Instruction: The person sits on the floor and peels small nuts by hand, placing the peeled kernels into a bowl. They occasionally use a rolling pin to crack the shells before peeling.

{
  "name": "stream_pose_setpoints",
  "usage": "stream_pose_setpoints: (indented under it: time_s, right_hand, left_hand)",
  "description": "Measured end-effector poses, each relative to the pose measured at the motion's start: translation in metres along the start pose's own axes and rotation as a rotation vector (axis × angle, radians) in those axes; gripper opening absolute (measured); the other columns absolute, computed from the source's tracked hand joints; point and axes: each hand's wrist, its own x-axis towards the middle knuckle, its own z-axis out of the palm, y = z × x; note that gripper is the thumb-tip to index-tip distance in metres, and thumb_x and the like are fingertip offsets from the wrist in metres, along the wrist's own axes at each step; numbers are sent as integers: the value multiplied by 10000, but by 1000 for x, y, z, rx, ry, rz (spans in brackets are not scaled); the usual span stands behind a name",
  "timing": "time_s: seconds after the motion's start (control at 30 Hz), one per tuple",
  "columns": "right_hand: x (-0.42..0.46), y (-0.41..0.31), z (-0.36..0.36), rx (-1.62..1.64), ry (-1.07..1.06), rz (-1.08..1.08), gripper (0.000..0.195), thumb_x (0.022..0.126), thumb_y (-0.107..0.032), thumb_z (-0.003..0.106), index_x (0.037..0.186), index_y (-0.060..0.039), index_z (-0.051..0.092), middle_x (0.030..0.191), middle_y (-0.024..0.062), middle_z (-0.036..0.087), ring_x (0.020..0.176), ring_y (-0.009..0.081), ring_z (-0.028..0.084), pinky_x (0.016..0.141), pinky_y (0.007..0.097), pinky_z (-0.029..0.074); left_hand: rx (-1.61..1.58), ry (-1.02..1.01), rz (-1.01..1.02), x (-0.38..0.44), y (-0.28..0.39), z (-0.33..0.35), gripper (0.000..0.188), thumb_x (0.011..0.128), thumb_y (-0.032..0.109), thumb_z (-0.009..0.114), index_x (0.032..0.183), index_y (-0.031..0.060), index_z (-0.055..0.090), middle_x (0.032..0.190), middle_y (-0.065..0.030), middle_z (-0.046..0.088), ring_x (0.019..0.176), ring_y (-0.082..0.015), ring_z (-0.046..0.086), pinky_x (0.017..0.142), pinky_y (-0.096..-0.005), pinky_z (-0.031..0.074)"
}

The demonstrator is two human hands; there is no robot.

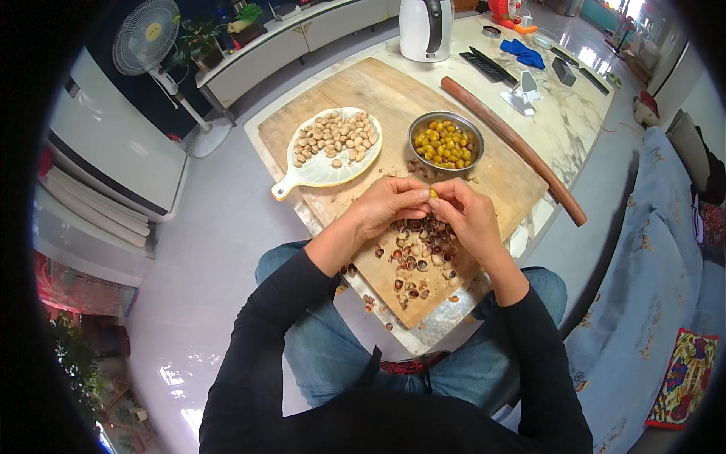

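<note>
My left hand [391, 205] and my right hand [469, 215] meet over the wooden board [363, 79]. Between their fingertips is a small yellow-green nut kernel [433, 193], pinched from both sides. Broken brown and pale nut shells [414, 255] lie scattered below my hands, with more dark bits under my fingers. Beyond my left hand, a pale leaf-shaped plate [309, 170] holds many beige nuts in their shells [340, 133]. Past my right hand stands a round metal bowl [481, 148] of peeled yellow kernels [443, 142].
A long wooden rolling pin [516, 147] lies along the board's right side. On the marble-patterned table [578, 113] stand a white electric kettle [422, 34], a white phone stand [524, 93] and a blue cloth [522, 54]. A sofa [641, 272] is at right, a floor fan [146, 37] at left.
</note>
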Motion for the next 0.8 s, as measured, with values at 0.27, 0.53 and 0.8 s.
stream_pose_setpoints:
  time_s: [0.27,0.53,0.8]
  right_hand:
    - [5,0,5,3,-4,96,178,835,-64,647,1000,-11,606,784,74,678,644,95,629,583,225,492]
    - [10,8,18,-180,40,-81,191,816,-38,651,1003,-17,613,794,92,637,693,166,641,614,251,491]
    - [10,6,18,9,60,20,169,850,-47,628,1010,7,608,799,62,642,679,112,616,600,224,485]
  left_hand:
    - [36,-17,121,5,-8,-8,200,866,123,628,1015,-11,627,884,-81,666,729,-111,638,693,-205,530]
    - [182,24,217,2,-5,-16,180,891,111,594,1008,-24,611,869,-55,654,750,-86,611,690,-198,505]
    - [148,63,242,6,-8,-6,132,901,40,533,1009,-22,579,836,-43,627,752,-85,600,694,-200,495]
